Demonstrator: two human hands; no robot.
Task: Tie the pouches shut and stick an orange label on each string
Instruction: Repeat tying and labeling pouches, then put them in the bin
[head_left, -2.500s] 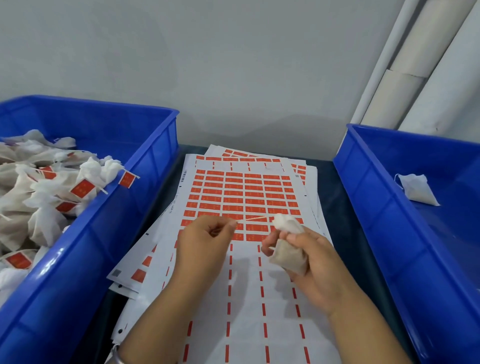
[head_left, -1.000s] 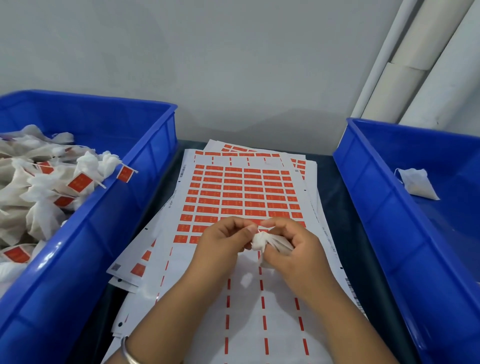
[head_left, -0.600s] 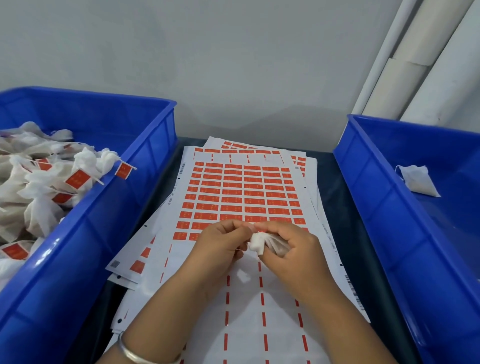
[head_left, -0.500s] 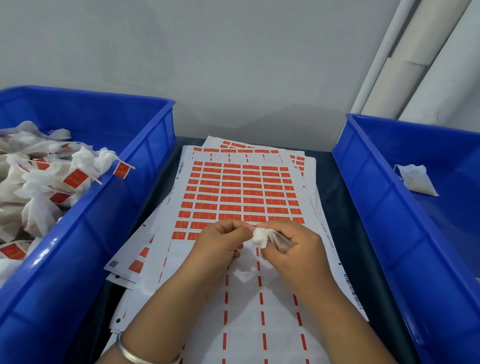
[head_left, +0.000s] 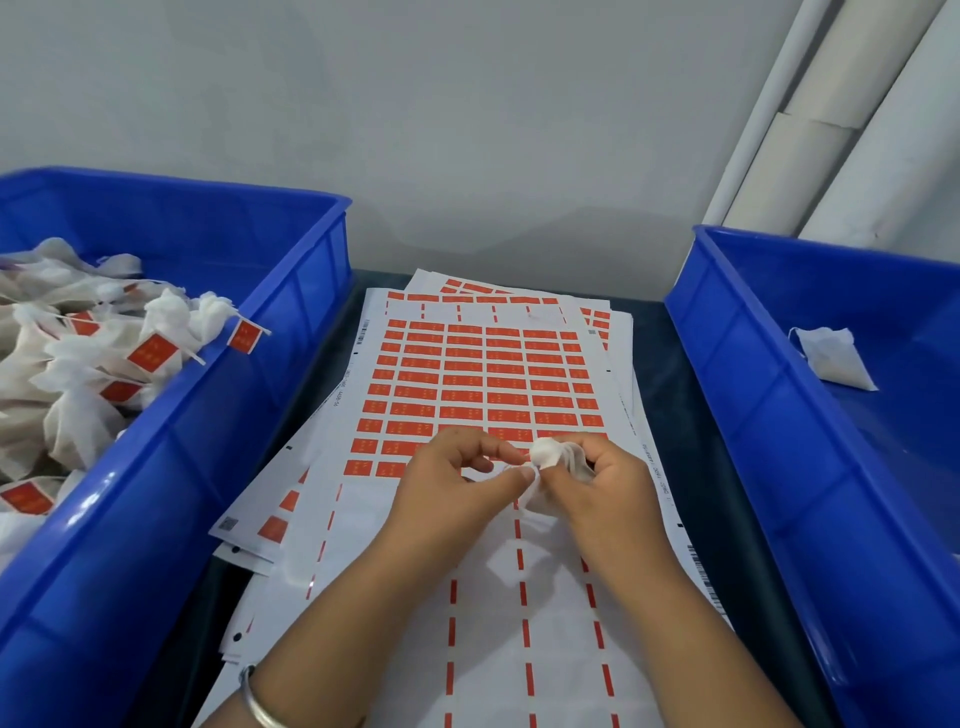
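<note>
A small white pouch (head_left: 551, 453) sits bunched in my right hand (head_left: 602, 488), which grips it over the label sheets. My left hand (head_left: 457, 480) is right beside it, thumb and fingers pinching at the pouch's neck, where the thin string is too fine to make out. Under both hands lies a sheet of orange labels (head_left: 478, 379), its near rows peeled off. One loose pouch (head_left: 836, 358) lies in the right blue bin (head_left: 769, 415).
The left blue bin (head_left: 218, 405) holds several tied pouches with orange labels (head_left: 150, 353). More label sheets are stacked beneath the top one on the dark table (head_left: 670, 374). White pipes (head_left: 841, 119) run up the wall at back right.
My hands were apart, the left pulling the string taut away from the pouch. They have since come together, and both now work at the pouch's neck.
</note>
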